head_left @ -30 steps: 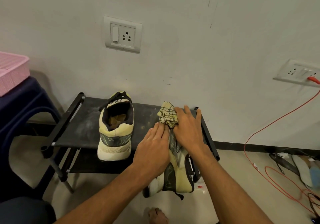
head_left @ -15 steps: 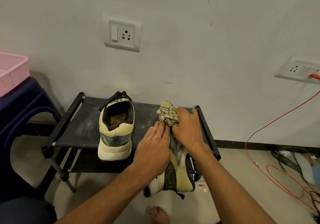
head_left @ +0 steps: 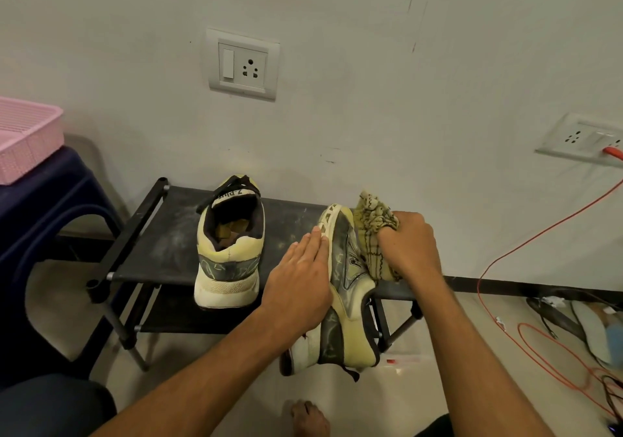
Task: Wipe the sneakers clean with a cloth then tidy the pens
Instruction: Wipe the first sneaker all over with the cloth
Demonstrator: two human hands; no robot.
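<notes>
On the shoe rack (head_left: 158, 258), the tipped sneaker (head_left: 349, 284) is steadied by the flat left hand (head_left: 298, 288) and wiped with the cloth (head_left: 372, 220) gripped in the right hand (head_left: 413, 247). The upright sneaker (head_left: 229, 258) and the unseen pens are judged pending.

One view only, worn on my head: wide-angle, facing forward and down, close above my left hand (head_left: 296, 278) and right hand (head_left: 409, 247) at the low rack (head_left: 161, 254), wall (head_left: 337, 65) straight ahead.
</notes>
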